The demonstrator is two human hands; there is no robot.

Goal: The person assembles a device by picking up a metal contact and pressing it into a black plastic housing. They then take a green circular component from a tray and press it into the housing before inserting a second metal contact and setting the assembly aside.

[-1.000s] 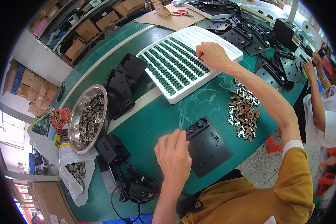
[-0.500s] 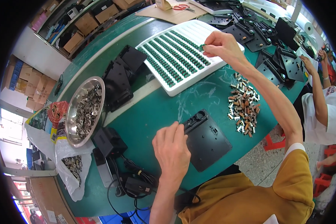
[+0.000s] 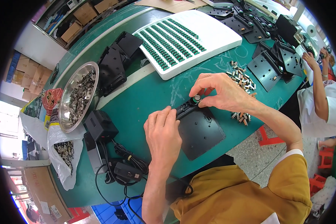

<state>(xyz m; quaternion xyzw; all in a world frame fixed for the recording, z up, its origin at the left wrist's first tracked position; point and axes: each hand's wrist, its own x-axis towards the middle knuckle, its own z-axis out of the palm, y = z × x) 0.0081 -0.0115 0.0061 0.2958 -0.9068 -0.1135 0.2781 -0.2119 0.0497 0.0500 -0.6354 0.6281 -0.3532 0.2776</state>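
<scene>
A black panel (image 3: 201, 136) with a raised tube-like bar (image 3: 185, 109) along its far edge lies on the green table before me. My left hand (image 3: 162, 136) grips the left end of that bar, fingers pressed together, the fingertips partly out of sight. At the bar's right end, my right hand (image 3: 220, 92) pinches a small round green part with a silvery face (image 3: 196, 98) between thumb and fingers, right at the bar's end. Beyond both hands sits a white foam tray (image 3: 222, 37) holding rows of similar green parts (image 3: 171, 46).
Small brown-and-silver slide switches (image 3: 242, 80) are heaped right of the panel. A steel bowl of metal bits (image 3: 62, 112), a plastic bag (image 3: 69, 175) and black adapters with cables (image 3: 127, 171) stand left. More black panels (image 3: 265, 71) pile up far right, near another person's hand (image 3: 310, 59).
My right hand has come from the tray down to the panel's bar, bringing a green part. My left hand stays at the bar's left end. The whole view has shifted slightly.
</scene>
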